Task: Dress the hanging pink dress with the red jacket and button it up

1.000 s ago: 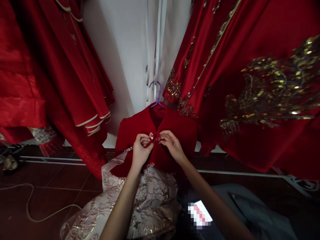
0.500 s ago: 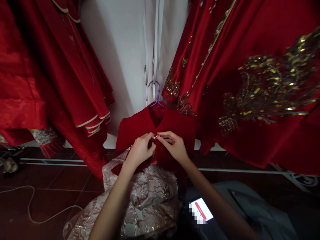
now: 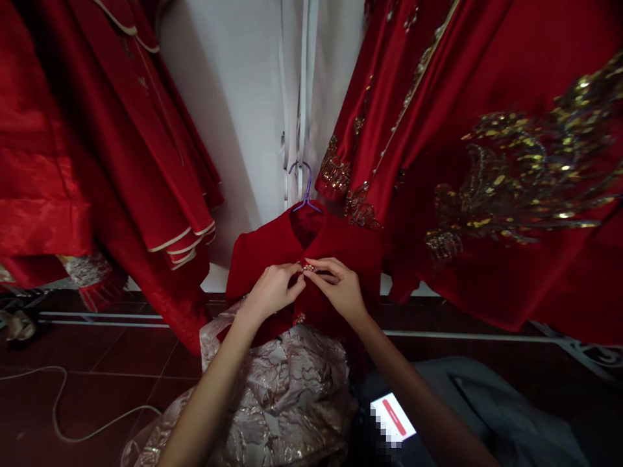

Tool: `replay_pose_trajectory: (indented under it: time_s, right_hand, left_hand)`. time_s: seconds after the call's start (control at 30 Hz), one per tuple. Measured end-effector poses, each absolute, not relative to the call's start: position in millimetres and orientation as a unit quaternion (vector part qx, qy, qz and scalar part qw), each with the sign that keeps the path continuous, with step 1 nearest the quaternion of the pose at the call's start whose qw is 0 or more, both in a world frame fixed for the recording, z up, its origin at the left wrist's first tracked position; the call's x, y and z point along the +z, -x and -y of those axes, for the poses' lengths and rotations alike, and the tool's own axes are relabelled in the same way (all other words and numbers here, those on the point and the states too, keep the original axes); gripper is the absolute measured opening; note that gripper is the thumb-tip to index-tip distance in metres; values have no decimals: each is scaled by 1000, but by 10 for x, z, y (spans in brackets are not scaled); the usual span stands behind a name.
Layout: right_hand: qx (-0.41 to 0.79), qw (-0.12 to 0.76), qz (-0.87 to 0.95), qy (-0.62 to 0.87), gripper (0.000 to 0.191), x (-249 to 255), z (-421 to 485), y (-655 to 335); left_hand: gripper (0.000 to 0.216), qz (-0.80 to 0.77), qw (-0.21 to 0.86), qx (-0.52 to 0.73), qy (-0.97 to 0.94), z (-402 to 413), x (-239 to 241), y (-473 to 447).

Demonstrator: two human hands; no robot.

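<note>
A short red jacket (image 3: 265, 240) hangs by its shoulders from a purple hanger (image 3: 307, 188) in front of a white post. At mid-chest a small jewelled clasp (image 3: 306, 267) sits on the front edges. My left hand (image 3: 275, 290) pinches the clasp's left side with thumb and fingertips. From the other side, my right hand (image 3: 338, 287) grips its right part between thumb and forefinger. The fingertips of both hands almost meet, so whether the clasp is hooked is hidden. Lower on the front is a second jewelled clasp (image 3: 299, 318).
Pale shiny patterned fabric (image 3: 292, 395) spreads below the jacket. Red garments (image 3: 160, 188) hang at left, and a red gown with gold sequins (image 3: 535, 168) at right. A phone (image 3: 394, 418) glows by my right forearm. A white cable (image 3: 58, 402) crosses the tiled floor.
My hands stay at the same clasp. My left fingers have shifted slightly, and the jacket's front edges now lie closer together lower down.
</note>
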State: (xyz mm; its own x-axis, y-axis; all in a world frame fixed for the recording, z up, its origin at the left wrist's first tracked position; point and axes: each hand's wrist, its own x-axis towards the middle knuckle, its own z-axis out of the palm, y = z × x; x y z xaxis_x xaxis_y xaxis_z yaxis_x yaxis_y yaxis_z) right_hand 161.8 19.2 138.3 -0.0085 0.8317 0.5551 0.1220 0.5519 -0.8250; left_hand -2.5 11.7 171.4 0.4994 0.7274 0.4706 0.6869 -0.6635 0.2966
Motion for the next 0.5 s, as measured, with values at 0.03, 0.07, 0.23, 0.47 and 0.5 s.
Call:
replay_pose_trajectory:
  time_s: [0.03, 0.07, 0.23, 0.47, 0.5]
  right_hand:
    - [299, 595, 648, 370, 27, 1375, -208, -1624]
    - [302, 590, 651, 370, 25, 1369, -226, -1631]
    - [315, 555, 678, 365, 21, 1383, -321, -1692]
    - [270, 539, 710, 364, 20, 1418, -392, -1720]
    - [275, 556, 695, 365, 21, 1404, -388, -1707]
  left_hand:
    - [19, -411, 21, 269, -871, -121, 1720, 25]
    - [20, -412, 3, 248, -877, -130, 1729, 23]
    - [23, -404, -74, 167, -896, -218, 1787, -26]
    - [17, -382, -26, 204, -901, -204, 1724, -158]
    - [16, -387, 3, 238, -891, -183, 1689, -167]
